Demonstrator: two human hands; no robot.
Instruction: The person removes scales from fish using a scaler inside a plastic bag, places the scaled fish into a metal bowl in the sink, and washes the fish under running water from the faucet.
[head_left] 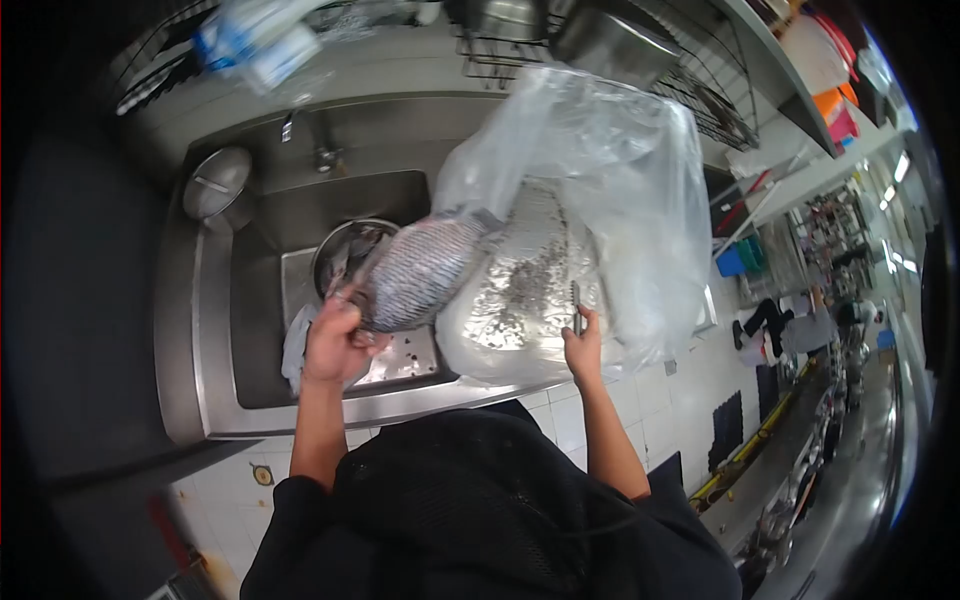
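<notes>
A large scaly fish (425,270) is in my left hand (335,340), gripped at its head end, with its tail pointing to the upper right. It hangs over the sink's right edge, partly above a sheet of clear plastic (655,190). My right hand (583,345) is closed round the handle of a small toothed metal tool, which looks like a fish scaler (575,295). Under that tool the plastic is wet and strewn with dark loose scales (530,280). Behind the fish, a round metal bowl (320,265) in the sink holds more fish, partly hidden.
The steel sink (265,330) has a faucet (325,158) at its back. A metal pot (220,190) stands at its left corner. Wire racks with pots (615,45) hang above. Far right, a person (800,330) is in the kitchen aisle.
</notes>
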